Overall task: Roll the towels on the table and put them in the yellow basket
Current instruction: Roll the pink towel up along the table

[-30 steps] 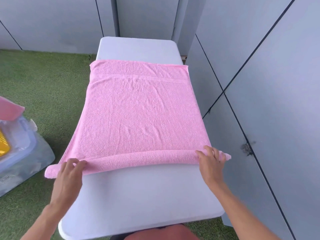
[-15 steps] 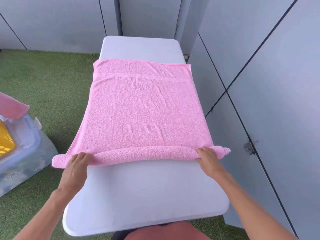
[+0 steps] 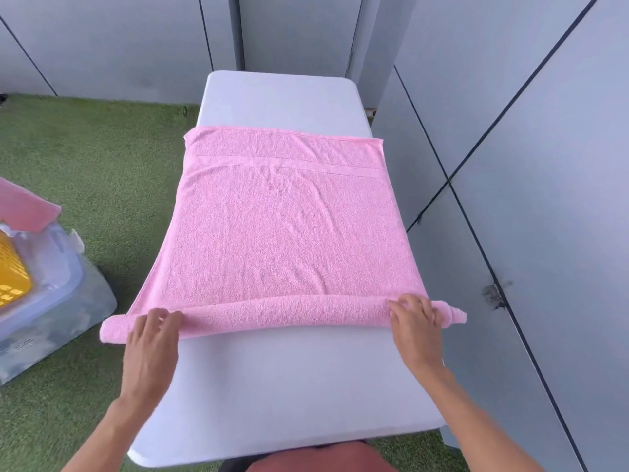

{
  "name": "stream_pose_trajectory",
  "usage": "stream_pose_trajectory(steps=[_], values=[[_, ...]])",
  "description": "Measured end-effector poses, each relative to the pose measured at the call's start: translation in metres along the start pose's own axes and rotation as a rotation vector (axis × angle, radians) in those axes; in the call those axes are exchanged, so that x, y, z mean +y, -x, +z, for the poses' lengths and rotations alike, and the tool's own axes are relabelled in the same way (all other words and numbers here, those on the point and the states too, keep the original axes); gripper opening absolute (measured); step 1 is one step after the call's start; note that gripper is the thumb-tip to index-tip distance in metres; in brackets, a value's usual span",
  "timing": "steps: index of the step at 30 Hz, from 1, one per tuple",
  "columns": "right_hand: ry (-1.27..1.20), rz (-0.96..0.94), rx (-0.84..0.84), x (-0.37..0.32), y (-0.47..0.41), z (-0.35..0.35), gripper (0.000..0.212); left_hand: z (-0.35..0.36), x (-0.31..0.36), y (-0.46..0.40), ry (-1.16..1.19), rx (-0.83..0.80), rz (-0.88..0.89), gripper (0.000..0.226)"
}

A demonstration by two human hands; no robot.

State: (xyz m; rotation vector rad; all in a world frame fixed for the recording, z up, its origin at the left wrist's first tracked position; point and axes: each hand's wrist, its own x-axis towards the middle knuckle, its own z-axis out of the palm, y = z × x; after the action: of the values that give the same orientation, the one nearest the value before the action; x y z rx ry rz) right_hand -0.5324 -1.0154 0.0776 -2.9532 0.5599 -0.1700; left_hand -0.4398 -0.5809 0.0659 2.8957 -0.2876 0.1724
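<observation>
Since the earlier frames the rolled edge of the pink towel (image 3: 286, 233) has thickened and travelled a little farther up the white table (image 3: 282, 386), with both hands following it forward.

Head view: the towel lies spread across the table, its far hem flat, its sides hanging slightly over both long edges. Its near edge is wound into a roll spanning the full width, both ends protruding past the table's sides. The left hand (image 3: 149, 349) rests on the roll near its left end, fingers curved over the cloth and pressing down. The right hand (image 3: 417, 325) sits on the roll near its right end, fingers likewise curled over the top; the roll's tip shows just beyond it. Whether either thumb is tucked beneath cannot be determined.

At the left margin, on green artificial turf (image 3: 85, 172), a yellow basket (image 3: 12, 270) rests inside a clear plastic bin (image 3: 61, 301), well apart from the table. A second pink cloth (image 3: 23, 209) lies over the bin's far side. Grey wall panels (image 3: 544, 165) stand along the right side.
</observation>
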Motion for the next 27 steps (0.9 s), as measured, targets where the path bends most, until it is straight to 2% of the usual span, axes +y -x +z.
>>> stream_pose_trajectory(steps=[2,4,6,12,15,17,18,20,22,24,27], values=[[0.057,-0.048,-0.014,-0.003,0.016,0.006,0.038,0.013,-0.003,0.013,0.031,0.009,0.082,0.032],[0.053,-0.066,-0.073,0.000,0.020,0.012,0.052,0.022,-0.010,0.016,0.027,-0.067,0.156,0.052],[0.038,-0.060,-0.119,0.002,0.011,0.017,0.057,0.023,-0.016,0.006,0.066,-0.148,0.150,0.063],[0.050,-0.048,-0.274,-0.001,-0.020,0.003,0.030,0.003,-0.017,-0.044,0.140,-0.324,0.075,0.041],[0.132,-0.063,-0.508,0.004,-0.027,-0.011,0.026,-0.008,-0.020,-0.057,0.096,-0.562,0.039,0.040],[0.051,-0.021,-0.692,0.006,-0.034,-0.023,0.017,-0.016,-0.020,-0.064,0.094,-0.730,-0.015,0.042],[-0.031,0.015,-0.751,0.008,-0.037,-0.027,0.017,-0.019,-0.018,-0.066,0.138,-0.761,-0.050,0.044],[-0.200,0.097,-0.734,0.009,-0.043,-0.028,0.028,-0.021,-0.015,-0.069,0.312,-0.694,-0.150,0.047],[-0.311,0.141,-0.513,0.005,-0.043,-0.021,0.035,-0.018,-0.011,-0.063,0.434,-0.426,-0.190,0.046],[-0.236,0.107,-0.247,-0.004,-0.032,-0.011,0.029,-0.012,-0.008,-0.047,0.308,-0.153,-0.120,0.034],[0.033,0.007,-0.021,-0.013,-0.004,0.004,0.025,-0.002,-0.001,-0.014,0.044,0.020,0.040,0.021]])
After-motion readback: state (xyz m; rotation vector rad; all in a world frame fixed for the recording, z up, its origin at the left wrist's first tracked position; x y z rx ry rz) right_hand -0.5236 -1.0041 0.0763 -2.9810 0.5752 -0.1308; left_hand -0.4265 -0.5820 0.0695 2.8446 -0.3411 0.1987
